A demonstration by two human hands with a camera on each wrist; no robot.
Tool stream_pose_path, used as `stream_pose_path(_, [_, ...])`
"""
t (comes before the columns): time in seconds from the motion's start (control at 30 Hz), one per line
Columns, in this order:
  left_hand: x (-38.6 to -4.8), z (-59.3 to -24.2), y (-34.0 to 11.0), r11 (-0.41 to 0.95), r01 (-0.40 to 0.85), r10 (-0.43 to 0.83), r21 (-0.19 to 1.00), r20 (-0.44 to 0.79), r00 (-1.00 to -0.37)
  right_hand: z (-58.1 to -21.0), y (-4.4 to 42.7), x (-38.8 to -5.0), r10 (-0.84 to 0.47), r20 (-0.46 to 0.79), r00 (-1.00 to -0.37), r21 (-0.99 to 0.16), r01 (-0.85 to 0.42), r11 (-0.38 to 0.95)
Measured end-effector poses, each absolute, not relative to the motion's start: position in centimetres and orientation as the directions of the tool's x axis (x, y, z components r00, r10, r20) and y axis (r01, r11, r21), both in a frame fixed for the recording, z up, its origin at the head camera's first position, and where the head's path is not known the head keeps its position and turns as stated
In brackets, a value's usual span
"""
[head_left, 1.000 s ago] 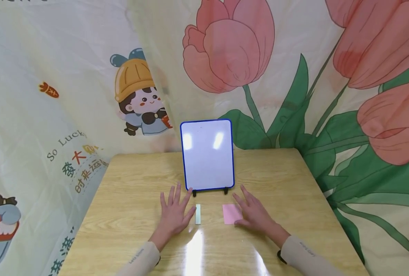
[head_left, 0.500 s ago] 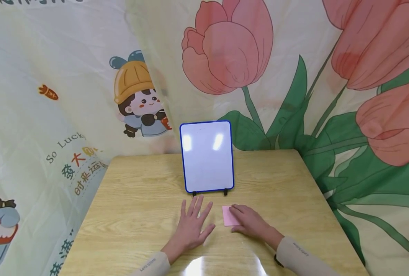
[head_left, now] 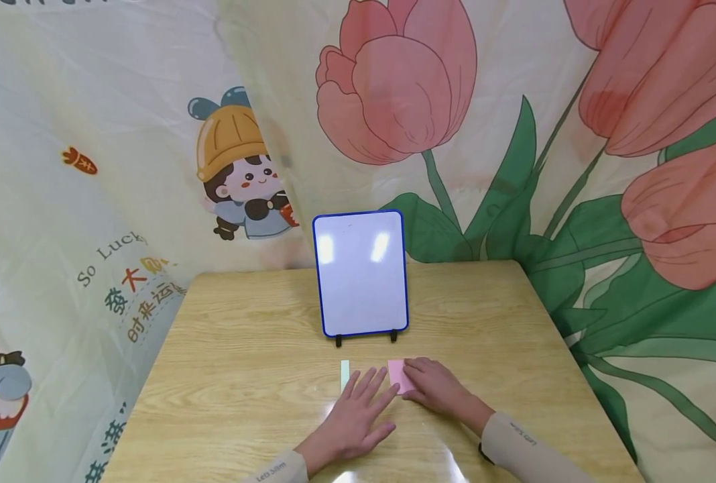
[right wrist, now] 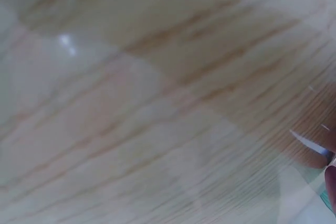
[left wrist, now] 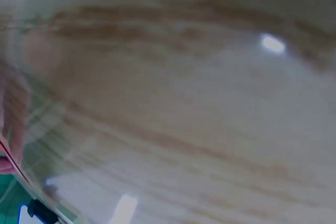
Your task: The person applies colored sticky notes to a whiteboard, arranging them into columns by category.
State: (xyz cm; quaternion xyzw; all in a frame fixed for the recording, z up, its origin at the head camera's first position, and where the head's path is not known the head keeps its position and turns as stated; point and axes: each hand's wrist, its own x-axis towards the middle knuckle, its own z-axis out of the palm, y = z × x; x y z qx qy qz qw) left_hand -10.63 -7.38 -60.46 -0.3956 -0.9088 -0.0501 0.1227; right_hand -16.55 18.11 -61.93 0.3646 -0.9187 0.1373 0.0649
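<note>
- Pink note, partly covered, lies between left hand and right hand; its long axis I cannot tell.
- Right hand is nearer, gripping its right side.
- Left hand, spread wide, reaches one fingertip to its near left corner.

Glossy wood-grain table; shiny whiteboard; matt pink paper; creased cloth backdrop

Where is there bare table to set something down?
Bare table lies left of the whiteboard and left hand, and right of the whiteboard beyond the right hand, out to both side edges. The middle before the whiteboard is crowded: pale strip, pink paper, both hands.
</note>
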Motion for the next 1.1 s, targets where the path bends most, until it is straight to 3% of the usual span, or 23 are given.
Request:
stream_pose_path(0.3, [-10.5,-61.2,-7.3,0.608,0.794,0.777,0.013,0.199,-0.598,-61.4,18.1,-16.9,-0.660,0.174,-0.731,-0.184,-0.683,0.707])
stream_pose_path(0.6, [-10.8,-61.6,-7.5,0.493,0.869,0.869,0.043,0.025,-0.494,-61.1,17.9,-17.3,-0.665,0.142,-0.733,-0.168,-0.680,0.714])
stream_pose_path(0.9, [-11.8,-61.5,-6.2,0.535,0.844,0.844,0.044,-0.059,-0.532,-60.3,17.5,-18.0,-0.615,0.194,-0.764,-0.246,-0.645,0.724])
stream_pose_path(1.1, [-12.3,-61.3,-5.7,0.592,0.800,0.804,0.097,-0.144,-0.577,-59.9,17.6,-18.6,-0.578,0.106,-0.809,-0.304,-0.580,0.756])
